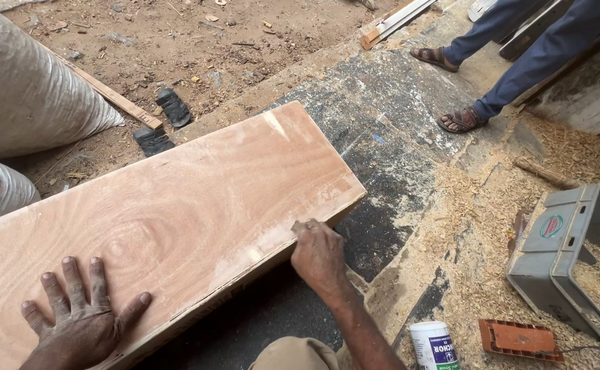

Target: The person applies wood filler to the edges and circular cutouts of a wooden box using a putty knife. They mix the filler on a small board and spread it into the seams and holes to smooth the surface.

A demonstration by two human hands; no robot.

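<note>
A dirt and concrete floor (396, 157) strewn with wood shavings is seen outdoors. A long plywood board (176, 212) is laid across it, cut off at the lower left. The left hand (80, 318) is pressed flat on the board, fingers spread. The right hand (318, 252) is curled at the board's near edge, pinching something small that is mostly hidden. Right of it, a white tub (433, 344) is cut off below, and a grey crate (567, 257) is cropped.

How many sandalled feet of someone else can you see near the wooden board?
2: one sandalled foot at the top, beside a pale plank, and another sandalled foot lower right of it on the sawdusty ground. Both belong to a person in blue trousers; none seem hidden.
</note>
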